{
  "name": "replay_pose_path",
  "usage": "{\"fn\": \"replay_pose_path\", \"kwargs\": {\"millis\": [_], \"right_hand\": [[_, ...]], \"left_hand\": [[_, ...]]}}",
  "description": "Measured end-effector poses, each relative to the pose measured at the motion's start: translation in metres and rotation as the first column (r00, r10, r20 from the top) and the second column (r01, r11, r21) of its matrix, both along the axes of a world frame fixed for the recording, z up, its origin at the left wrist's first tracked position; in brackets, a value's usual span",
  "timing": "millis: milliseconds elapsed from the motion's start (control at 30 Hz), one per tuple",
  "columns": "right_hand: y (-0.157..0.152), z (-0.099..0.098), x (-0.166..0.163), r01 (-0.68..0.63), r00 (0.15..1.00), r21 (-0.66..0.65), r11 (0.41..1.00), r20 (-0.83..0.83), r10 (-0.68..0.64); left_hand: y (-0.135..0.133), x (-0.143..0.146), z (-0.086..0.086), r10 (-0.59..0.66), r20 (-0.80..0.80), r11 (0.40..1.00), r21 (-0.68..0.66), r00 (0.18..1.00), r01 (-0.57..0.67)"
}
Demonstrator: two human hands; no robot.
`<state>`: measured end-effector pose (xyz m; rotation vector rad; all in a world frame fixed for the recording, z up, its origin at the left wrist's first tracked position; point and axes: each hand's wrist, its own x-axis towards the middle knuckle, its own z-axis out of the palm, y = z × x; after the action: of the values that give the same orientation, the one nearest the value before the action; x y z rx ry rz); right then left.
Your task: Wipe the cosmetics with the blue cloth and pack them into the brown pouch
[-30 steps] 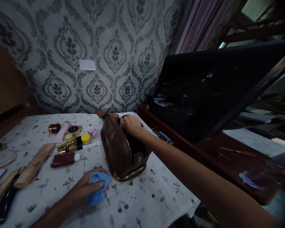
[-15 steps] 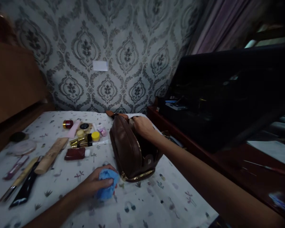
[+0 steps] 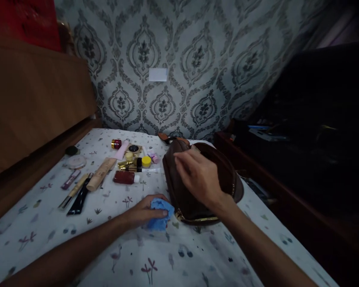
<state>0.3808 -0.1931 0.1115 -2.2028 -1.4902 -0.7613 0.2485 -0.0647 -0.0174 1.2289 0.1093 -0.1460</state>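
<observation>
A crumpled blue cloth point(image 3: 159, 223) is gripped in my left hand point(image 3: 143, 211), which rests on the sheet at the near left corner of the bag. Brown and leather-looking, the bag point(image 3: 172, 175) stands unzipped, its gold zipper running around the open mouth. Over that opening is my right hand point(image 3: 202, 175), fingers curled together in a pinch; whatever they hold, if anything, is hidden. The hand and wrist block part of the bag's inside.
Left of the bag lie a dark red bottle point(image 3: 124, 177), a beige tube point(image 3: 101, 174), a black tube point(image 3: 80, 197), a compact point(image 3: 76, 161) and several other cosmetics. A wooden cabinet point(image 3: 42, 87) borders the left, a large black object point(image 3: 317, 131) the right.
My right hand has come up out of the bag and toward me, and the bag's mouth shows wider. My left hand still grips the blue cloth. The view has swung left.
</observation>
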Motion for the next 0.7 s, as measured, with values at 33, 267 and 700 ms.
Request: {"fn": "replay_pose_path", "kwargs": {"millis": [33, 267, 700], "right_hand": [[0.0, -0.005, -0.007, -0.092, 0.996, 0.041, 0.995, 0.007, 0.092], [0.015, -0.042, -0.041, -0.297, 0.944, 0.201, 0.933, -0.084, 0.319], [0.088, -0.147, -0.07, -0.377, 0.727, 0.109, 0.92, -0.581, 0.367]], "left_hand": [[0.002, 0.001, 0.0, 0.028, 0.01, 0.999, 0.035, 1.0, -0.028], [0.057, 0.006, 0.026, 0.208, 0.351, 0.742, 0.552, 0.913, -0.381], [0.168, -0.03, 0.041, 0.514, 0.014, -0.161, 0.984, 0.858, 0.081]]}}
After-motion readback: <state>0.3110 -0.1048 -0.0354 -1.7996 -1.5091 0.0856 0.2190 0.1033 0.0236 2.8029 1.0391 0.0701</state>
